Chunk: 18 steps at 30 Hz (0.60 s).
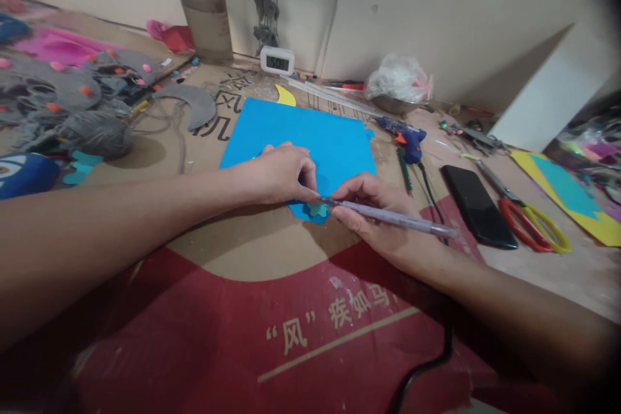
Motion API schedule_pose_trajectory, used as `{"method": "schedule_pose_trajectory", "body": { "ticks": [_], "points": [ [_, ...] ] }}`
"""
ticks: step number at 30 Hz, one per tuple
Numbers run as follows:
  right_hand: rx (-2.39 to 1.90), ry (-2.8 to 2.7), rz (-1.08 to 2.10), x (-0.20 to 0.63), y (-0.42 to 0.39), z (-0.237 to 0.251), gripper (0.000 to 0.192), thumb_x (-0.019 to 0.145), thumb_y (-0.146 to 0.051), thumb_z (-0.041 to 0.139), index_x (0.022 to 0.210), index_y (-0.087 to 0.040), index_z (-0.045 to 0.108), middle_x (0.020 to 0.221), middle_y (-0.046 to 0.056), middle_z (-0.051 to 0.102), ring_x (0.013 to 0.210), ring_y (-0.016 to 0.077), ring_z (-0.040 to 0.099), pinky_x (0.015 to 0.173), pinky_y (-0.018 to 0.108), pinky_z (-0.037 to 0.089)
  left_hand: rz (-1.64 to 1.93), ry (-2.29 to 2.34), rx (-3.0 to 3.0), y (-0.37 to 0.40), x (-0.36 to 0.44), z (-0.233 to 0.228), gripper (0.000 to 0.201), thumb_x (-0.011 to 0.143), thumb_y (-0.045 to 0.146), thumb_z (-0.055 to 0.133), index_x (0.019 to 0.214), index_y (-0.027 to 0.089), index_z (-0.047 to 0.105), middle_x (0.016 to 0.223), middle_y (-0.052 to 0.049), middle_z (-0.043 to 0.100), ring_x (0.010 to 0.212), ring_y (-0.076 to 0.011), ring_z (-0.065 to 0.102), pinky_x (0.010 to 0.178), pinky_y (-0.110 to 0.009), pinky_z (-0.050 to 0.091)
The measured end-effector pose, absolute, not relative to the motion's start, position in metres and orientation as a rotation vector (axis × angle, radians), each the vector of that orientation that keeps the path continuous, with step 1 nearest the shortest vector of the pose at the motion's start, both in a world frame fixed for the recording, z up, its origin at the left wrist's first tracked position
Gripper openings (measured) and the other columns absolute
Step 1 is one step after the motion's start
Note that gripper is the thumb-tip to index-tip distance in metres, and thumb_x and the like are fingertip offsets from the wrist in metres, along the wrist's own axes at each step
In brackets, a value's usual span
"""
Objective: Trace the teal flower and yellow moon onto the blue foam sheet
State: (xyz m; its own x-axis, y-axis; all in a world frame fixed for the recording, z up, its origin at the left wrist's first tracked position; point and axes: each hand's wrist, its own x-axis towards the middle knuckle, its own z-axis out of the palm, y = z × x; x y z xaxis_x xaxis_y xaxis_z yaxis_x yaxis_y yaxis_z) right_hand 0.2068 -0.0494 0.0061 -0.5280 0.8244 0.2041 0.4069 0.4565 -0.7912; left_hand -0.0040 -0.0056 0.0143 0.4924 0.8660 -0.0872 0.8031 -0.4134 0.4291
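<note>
A light purple pen (388, 215) is pinched in my right hand (373, 207), its dark tip pointing left. Below that tip, a small teal paper cutout (317, 209) with a wavy edge lies on the near edge of a bright blue sheet (310, 129). My left hand (286, 174) rests on the sheet with curled fingers, and its thumb presses at the cutout beside the pen tip. Its other fingertips are partly hidden.
Right of the sheet lie a blue glue gun (411, 143) with its black cord, a dark green pencil (404, 171), a black phone (478, 207) and red-yellow scissors (528, 223). Grey yarn (99, 132) and felt pieces crowd the left. A small clock (277, 61) stands behind.
</note>
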Motion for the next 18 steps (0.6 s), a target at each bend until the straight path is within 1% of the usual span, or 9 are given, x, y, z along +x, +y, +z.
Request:
{"method": "schedule_pose_trajectory", "body": {
  "ticks": [3,5,9,18],
  "points": [
    [-1.038,-2.157,0.924,0.2082,-0.0525,0.0055,0.013,0.086,-0.030,0.067,0.094,-0.020,0.064,0.075,-0.002,0.066,0.057,0.0083,0.053,0.050,0.020,0.038,0.210,1.384,2.344,-0.0052,-0.0041,0.0135,0.024,0.076,0.049,0.071,0.073,0.025,0.073,0.096,-0.002,0.067,0.098,-0.0230,0.055,0.071,-0.032,0.032],
    [-1.037,-2.164,0.922,0.2086,-0.0540,0.0059,0.013,0.087,-0.031,0.067,0.090,-0.019,0.064,0.073,-0.002,0.065,0.056,0.0083,0.054,0.049,0.020,0.038,0.206,1.381,2.343,-0.0047,-0.0041,0.0134,0.025,0.076,0.049,0.071,0.073,0.025,0.073,0.097,-0.002,0.067,0.099,-0.0233,0.055,0.072,-0.032,0.033],
    [-0.972,-2.169,0.861,0.2064,-0.0548,0.0079,0.017,0.089,-0.034,0.065,0.083,-0.018,0.063,0.071,-0.001,0.063,0.059,0.0088,0.054,0.052,0.020,0.040,0.195,1.398,2.320,-0.0045,-0.0039,0.0146,0.024,0.076,0.049,0.073,0.074,0.024,0.073,0.097,-0.001,0.067,0.098,-0.0225,0.054,0.073,-0.032,0.033],
    [-0.876,-2.271,0.752,0.2029,-0.0538,0.0070,0.016,0.092,-0.028,0.060,0.081,-0.017,0.061,0.070,-0.002,0.060,0.060,0.0080,0.051,0.055,0.022,0.039,0.228,1.369,2.326,-0.0095,-0.0037,0.0184,0.021,0.078,0.043,0.072,0.074,0.022,0.073,0.096,-0.002,0.066,0.094,-0.0205,0.051,0.075,-0.032,0.032]
  ]
}}
